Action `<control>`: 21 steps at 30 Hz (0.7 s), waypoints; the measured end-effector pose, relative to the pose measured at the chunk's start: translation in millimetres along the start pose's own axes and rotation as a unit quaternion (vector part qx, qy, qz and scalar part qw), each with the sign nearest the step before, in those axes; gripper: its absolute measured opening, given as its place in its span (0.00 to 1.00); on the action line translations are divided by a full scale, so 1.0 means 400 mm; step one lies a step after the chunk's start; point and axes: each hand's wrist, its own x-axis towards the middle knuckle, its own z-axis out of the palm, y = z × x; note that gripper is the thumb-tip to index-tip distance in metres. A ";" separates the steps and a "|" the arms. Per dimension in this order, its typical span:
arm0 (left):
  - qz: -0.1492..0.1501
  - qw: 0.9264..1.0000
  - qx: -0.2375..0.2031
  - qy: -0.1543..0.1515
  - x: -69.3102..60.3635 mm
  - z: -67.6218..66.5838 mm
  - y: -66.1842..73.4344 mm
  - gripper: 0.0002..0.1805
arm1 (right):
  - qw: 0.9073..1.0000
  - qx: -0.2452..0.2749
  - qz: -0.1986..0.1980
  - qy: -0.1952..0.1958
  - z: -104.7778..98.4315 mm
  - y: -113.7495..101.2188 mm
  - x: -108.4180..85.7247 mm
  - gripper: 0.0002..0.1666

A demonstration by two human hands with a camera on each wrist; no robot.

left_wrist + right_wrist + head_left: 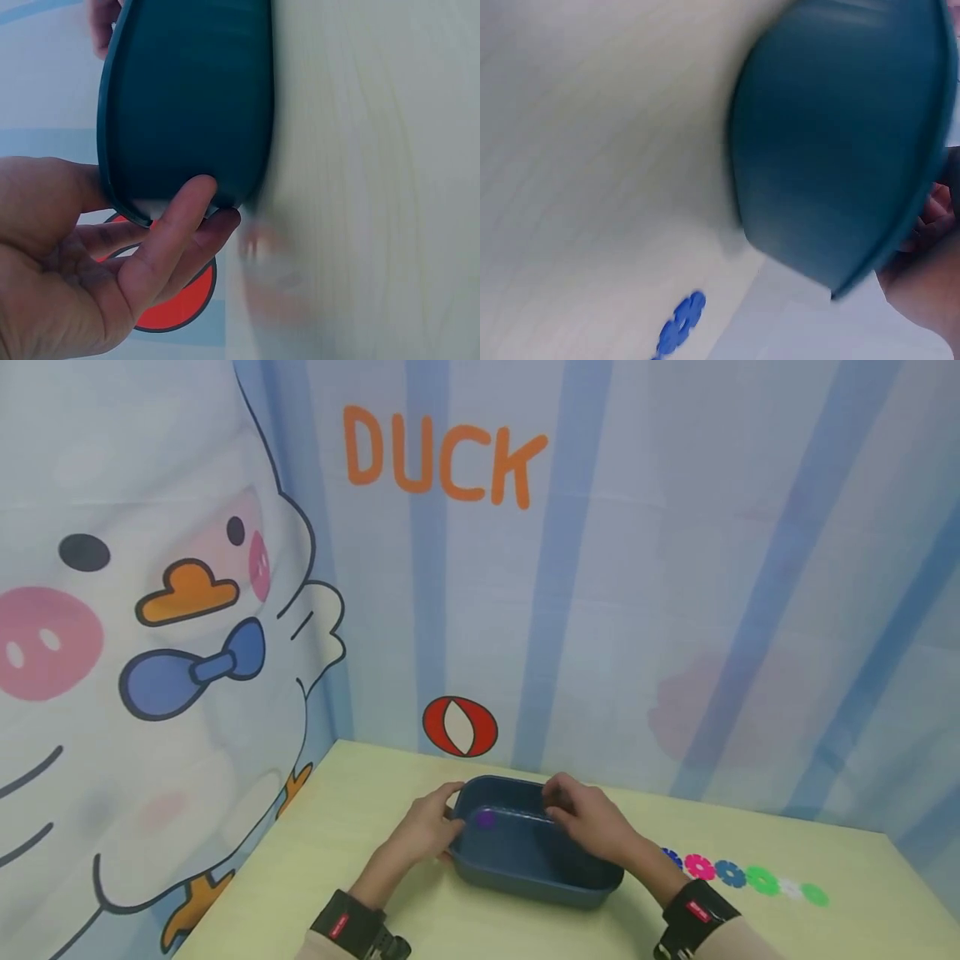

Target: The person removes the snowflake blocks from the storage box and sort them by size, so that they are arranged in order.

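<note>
A dark blue-green plastic bin [525, 881] stands on the table. A small purple piece [486, 819] lies inside it towards the left end. My left hand [431, 822] grips that end of the bin, and in the left wrist view its fingers [169, 244] lie against the outer wall. Over the right part of the bin is my right hand [592, 818], its fingers bent near the far rim. Whether it holds something cannot be made out; in the right wrist view the bin's wall hides most of the fingers.
Right of the bin, a row of flat flower-shaped discs [730, 873] in blue, pink, green and white lies on the pale yellow table [300, 877]. A fabric backdrop [637, 568] with a printed duck and stripes rises behind and at the left.
</note>
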 end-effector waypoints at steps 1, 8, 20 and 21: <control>-0.002 1.000 0.000 0.000 0.000 0.001 0.000 0.36 | 1.000 0.017 0.000 0.001 -0.010 0.001 -0.007 0.13; -0.008 1.000 -0.003 0.002 -0.002 -0.001 0.004 0.36 | 0.997 0.067 0.022 0.008 -0.082 0.021 -0.064 0.18; -0.012 1.000 -0.006 0.002 -0.007 0.000 0.011 0.36 | 0.994 0.072 0.079 0.031 -0.174 0.060 -0.159 0.21; -0.012 1.000 -0.005 0.002 -0.007 0.001 0.011 0.35 | 0.993 0.074 0.082 0.037 -0.177 0.065 -0.167 0.21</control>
